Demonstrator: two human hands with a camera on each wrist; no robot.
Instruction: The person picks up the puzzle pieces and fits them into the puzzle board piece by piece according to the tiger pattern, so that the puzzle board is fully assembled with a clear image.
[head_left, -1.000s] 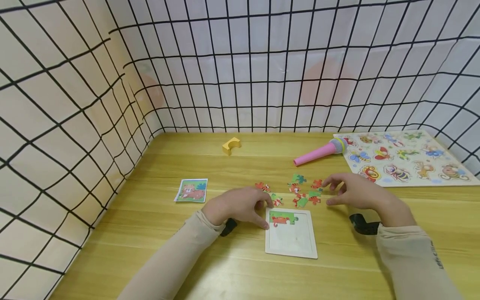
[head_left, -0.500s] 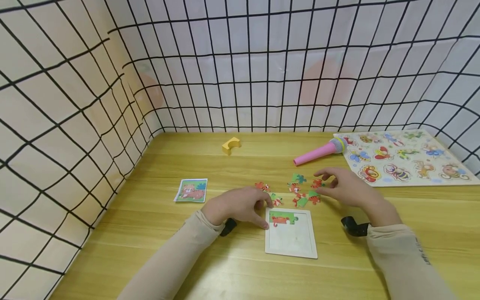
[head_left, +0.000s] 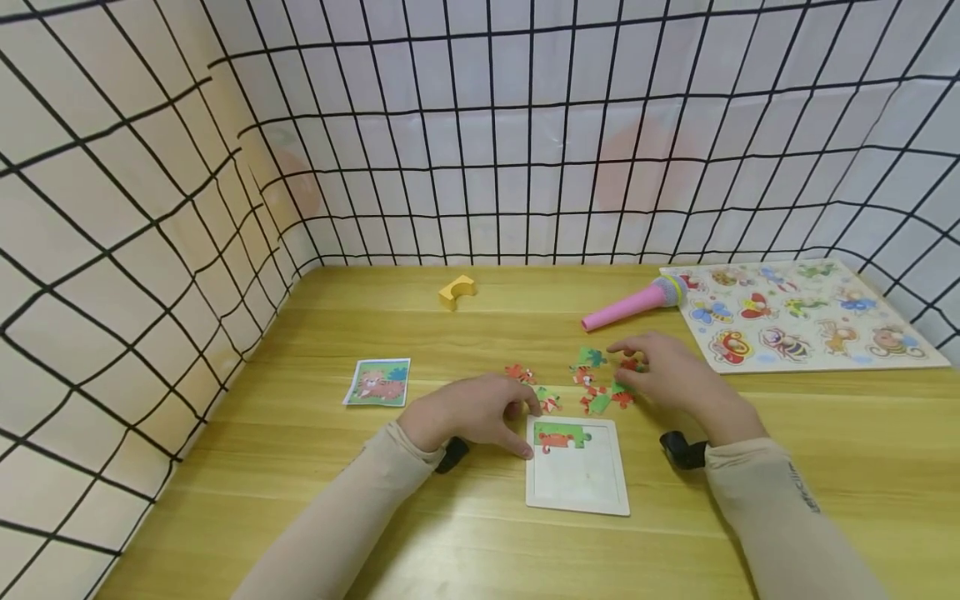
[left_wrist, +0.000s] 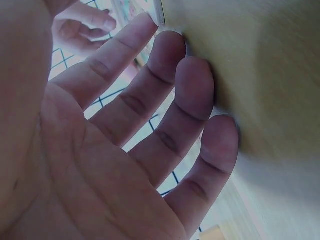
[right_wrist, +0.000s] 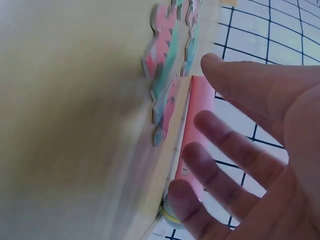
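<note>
though near the right fingers (head_left: 637, 343), puzzle pieces (head_left: 622, 398) loose on the table (head_left: 450, 550)

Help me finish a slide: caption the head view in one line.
Left hand at a partly filled jigsaw tray, right hand above loose jigsaw pieces, a pink toy microphone lying beyond.

You are using two hands, left hand (head_left: 478, 410) and right hand (head_left: 667, 375), and one frame (head_left: 581, 486). One card (head_left: 377, 383) is lying toward the table (head_left: 435, 342)'s left edge, one block (head_left: 453, 293) and one mic (head_left: 628, 307) toward its far edge, one board (head_left: 804, 325) with twelve figures (head_left: 784, 342) at its far right corner. Loose pieces (head_left: 599, 404) are overlapping beyond counting.
</note>
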